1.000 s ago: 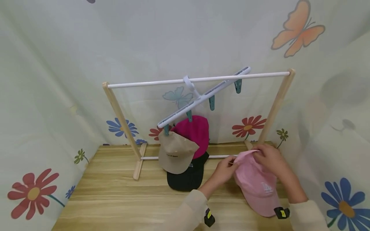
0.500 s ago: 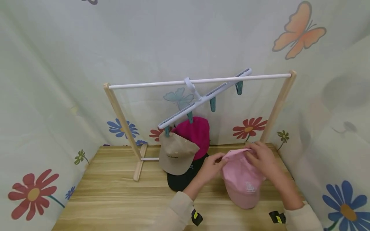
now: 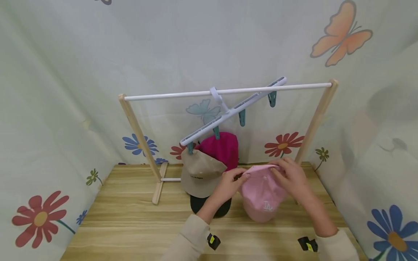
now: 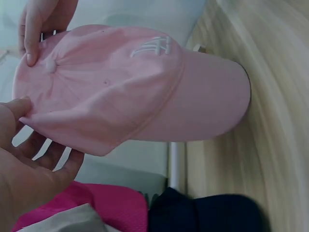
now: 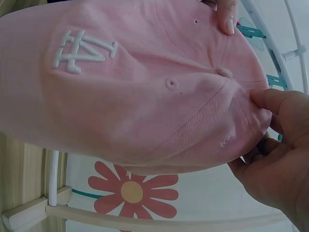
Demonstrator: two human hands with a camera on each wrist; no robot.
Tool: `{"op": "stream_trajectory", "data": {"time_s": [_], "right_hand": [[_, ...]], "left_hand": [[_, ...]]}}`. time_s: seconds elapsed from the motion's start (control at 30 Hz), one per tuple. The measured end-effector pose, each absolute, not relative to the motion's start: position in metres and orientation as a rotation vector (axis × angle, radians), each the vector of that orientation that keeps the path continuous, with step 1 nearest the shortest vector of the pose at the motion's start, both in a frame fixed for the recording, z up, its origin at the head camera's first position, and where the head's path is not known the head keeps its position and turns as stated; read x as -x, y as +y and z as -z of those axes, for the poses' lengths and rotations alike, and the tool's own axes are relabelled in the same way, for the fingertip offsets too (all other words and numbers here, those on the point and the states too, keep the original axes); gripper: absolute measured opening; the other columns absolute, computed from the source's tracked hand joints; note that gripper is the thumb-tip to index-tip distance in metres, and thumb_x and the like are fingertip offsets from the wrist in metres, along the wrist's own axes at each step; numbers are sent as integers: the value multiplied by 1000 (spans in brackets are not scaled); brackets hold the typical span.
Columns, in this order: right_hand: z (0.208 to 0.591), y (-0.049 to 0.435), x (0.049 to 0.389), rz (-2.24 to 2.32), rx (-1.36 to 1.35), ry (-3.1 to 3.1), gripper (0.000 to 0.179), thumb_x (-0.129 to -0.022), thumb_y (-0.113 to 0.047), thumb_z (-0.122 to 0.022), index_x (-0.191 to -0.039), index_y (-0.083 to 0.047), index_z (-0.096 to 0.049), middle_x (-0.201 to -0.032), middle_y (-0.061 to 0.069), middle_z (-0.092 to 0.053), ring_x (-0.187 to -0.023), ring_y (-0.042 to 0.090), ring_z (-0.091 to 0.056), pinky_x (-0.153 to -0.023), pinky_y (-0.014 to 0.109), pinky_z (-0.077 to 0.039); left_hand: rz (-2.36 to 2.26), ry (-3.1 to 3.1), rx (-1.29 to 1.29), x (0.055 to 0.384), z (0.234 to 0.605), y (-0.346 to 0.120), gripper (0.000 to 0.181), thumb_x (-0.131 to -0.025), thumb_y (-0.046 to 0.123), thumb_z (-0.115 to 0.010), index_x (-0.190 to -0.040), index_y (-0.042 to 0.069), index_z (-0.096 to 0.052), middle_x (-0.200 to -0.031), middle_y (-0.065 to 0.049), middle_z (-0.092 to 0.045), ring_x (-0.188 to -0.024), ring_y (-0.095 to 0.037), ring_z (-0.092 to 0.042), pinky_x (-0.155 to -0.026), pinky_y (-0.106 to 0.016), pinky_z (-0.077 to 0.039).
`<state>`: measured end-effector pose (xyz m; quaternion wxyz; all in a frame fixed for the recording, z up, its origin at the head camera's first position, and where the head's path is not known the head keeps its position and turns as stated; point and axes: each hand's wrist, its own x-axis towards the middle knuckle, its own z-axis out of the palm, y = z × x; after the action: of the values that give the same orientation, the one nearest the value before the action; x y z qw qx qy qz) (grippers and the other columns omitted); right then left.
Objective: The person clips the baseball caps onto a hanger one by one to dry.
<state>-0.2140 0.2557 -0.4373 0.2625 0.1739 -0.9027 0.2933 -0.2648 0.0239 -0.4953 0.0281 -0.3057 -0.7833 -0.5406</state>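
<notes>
A pink baseball cap [image 3: 262, 192] with white stitched letters hangs brim down between both hands, above the table. The left hand [image 3: 229, 185] pinches its upper edge on one side, thumb on the outside. On the other side the right hand [image 3: 290, 177] pinches the same edge, its thumb on the cloth in the right wrist view. Left of it, a beige cap [image 3: 199, 174] and a magenta cap [image 3: 225, 148] hang under green clips [image 3: 216, 132] of a white clip hanger [image 3: 233, 110]. The brim of a black cap [image 3: 197, 203] shows below them, partly behind the left forearm.
The hanger hooks over the white top bar [image 3: 176, 95] of a rack with wooden legs [image 3: 138, 134]. Two more green clips, one of them the far clip [image 3: 272, 98], hang without caps. A wood-grain table [image 3: 130, 221] lies beneath, with a flower-print curtain [image 3: 163, 43] around.
Both hands have moved left with the pink cap, bringing it closer to the hanging caps. The cap now hangs straighter, its brim nearer the black one. Hanger and rack stay in place.
</notes>
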Motion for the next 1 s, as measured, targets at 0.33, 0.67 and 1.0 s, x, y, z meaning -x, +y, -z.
{"op": "stream_trajectory", "data": {"time_s": [0.33, 0.67, 1.0], "right_hand": [[437, 244, 215, -820, -472, -2423, 8, -92, -5, -74, -99, -6, -74, -87, 2, -60, -70, 11, -47, -57, 25, -43], [437, 233, 218, -850, -516, -2394, 8, -92, -4, -74, -99, -7, -74, -86, 0, -59, -69, 10, -46, -58, 25, -43], [439, 228, 221, -877, -591, -2373, 14, -91, 0, -73, -101, -9, -75, -89, -3, -62, -74, 9, -46, -61, 25, -44]], "left_hand": [[1651, -2431, 973, 266, 485, 13, 24, -103, 27, -61, -116, 10, -72, -103, -2, -71, -87, -10, -62, -79, -26, -54], [1593, -2492, 976, 261, 474, 6, 31, -103, 29, -61, -130, 13, -65, -112, -1, -68, -94, -11, -59, -84, -22, -52], [1633, -2435, 1061, 263, 468, 1, 38, -102, 29, -63, -136, 13, -61, -127, -1, -64, -107, -12, -59, -94, -23, -52]]}}
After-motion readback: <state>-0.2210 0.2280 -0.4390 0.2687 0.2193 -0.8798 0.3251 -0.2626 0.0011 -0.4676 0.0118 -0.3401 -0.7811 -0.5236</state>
